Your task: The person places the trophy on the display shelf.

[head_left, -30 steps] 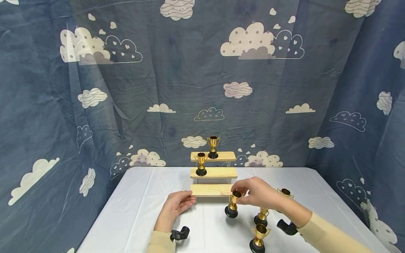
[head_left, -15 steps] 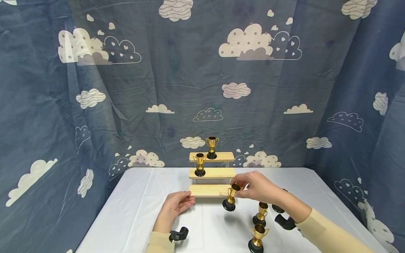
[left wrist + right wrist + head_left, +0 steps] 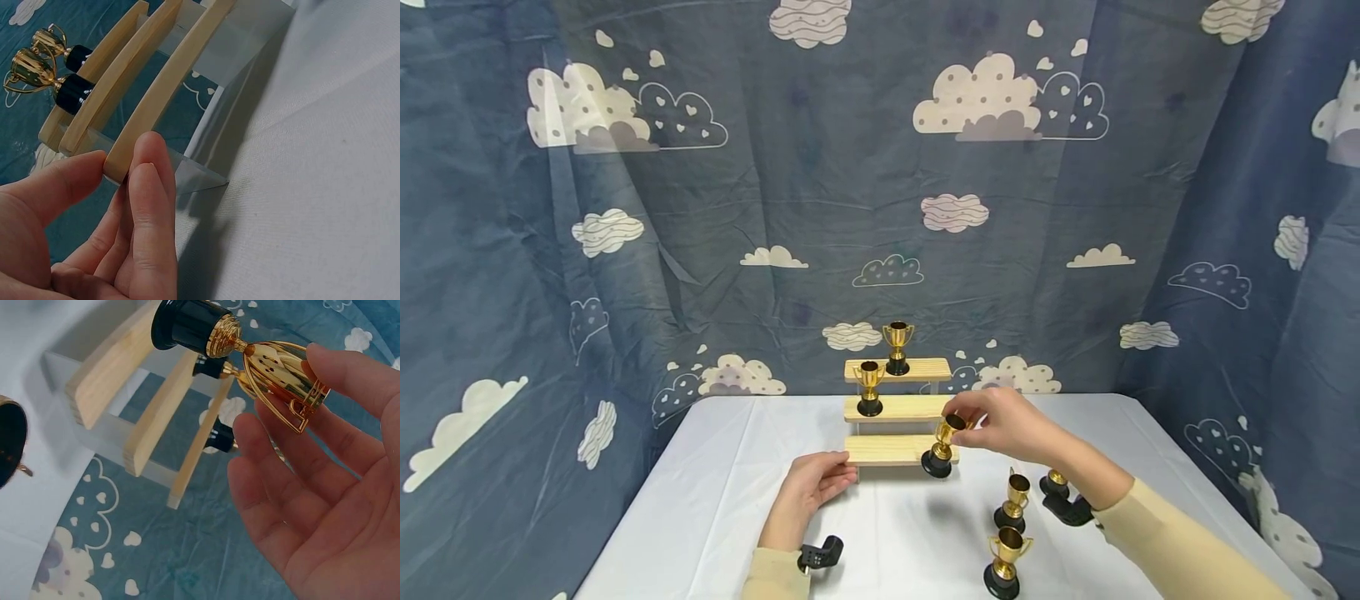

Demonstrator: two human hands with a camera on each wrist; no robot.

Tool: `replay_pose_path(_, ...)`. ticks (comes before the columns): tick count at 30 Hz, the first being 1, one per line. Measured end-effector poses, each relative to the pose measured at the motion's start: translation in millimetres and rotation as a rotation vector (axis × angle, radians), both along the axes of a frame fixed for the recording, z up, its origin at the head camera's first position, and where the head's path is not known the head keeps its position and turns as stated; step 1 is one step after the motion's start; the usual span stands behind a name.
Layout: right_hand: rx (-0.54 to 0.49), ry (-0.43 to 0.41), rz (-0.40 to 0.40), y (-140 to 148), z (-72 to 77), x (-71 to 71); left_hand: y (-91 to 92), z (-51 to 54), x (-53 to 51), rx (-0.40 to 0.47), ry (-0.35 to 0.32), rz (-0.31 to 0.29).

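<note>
I have the right hand pinching a gold trophy between thumb and fingers, tilted, off the surface, by the right end of the wooden stand's lowest step. The left hand pinches that step's left end. I see a second trophy on its top step, a third trophy on its middle step, and three trophies to its front right.

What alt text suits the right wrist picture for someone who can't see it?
A right hand pinches a black-based gold trophy near three wooden shelves. Two more trophies stand on the shelves; part of a fourth trophy shows at the left edge.
</note>
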State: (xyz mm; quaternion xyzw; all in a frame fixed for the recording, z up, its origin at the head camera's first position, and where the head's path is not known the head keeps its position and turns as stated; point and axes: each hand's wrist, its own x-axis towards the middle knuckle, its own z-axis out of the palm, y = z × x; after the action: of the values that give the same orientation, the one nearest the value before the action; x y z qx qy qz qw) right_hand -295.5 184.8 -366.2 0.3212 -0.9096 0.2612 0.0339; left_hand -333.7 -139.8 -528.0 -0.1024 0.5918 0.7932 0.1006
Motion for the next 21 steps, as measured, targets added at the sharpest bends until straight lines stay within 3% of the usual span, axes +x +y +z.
replay_pose_path(11,-0.032,0.071,-0.007,-4,9.0,-14.7,0.0,1.0,1.0,0.021,0.004,-0.005)
replay_pose_path(21,-0.043,0.078,-0.043,-6,16.5,-27.1,0.0,1.6,-0.3,0.002,0.004,0.001)
